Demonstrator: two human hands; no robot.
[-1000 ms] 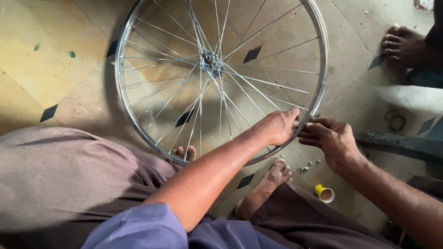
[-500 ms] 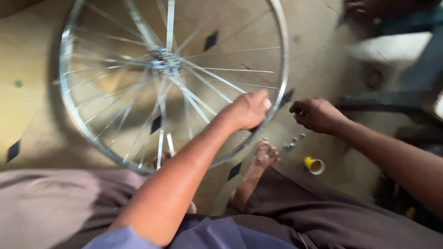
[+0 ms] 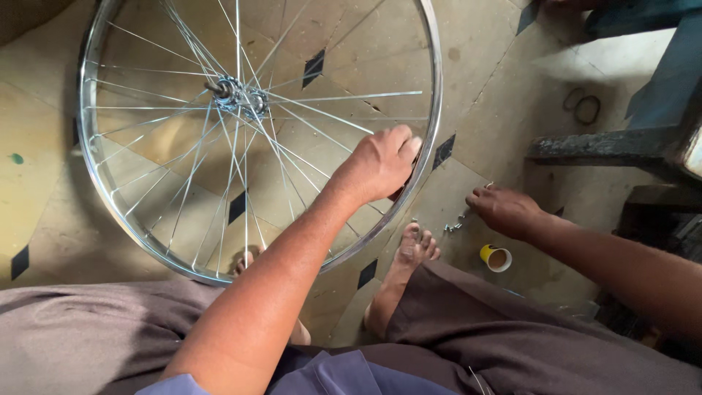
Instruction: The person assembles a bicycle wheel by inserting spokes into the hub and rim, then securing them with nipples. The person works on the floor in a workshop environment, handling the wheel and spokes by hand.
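A bare chrome bicycle wheel rim [image 3: 436, 88] with thin spokes and a metal hub [image 3: 235, 93] stands tilted on the tiled floor in front of me. My left hand [image 3: 378, 164] grips the rim's right side, fingers curled over it. My right hand [image 3: 504, 210] is lowered to the floor to the right of the wheel, fingertips at a small pile of metal spoke nipples [image 3: 453, 224]. Whether it holds one I cannot tell.
A small yellow cup [image 3: 496, 257] lies on the floor by my right wrist. My bare feet [image 3: 414, 246] rest under the wheel. A dark wooden bench [image 3: 607, 145] and rubber rings [image 3: 583, 107] lie at the right.
My right hand has dropped from beside the rim down to the small metal parts on the floor. The left hand stays on the rim, and the view has shifted.
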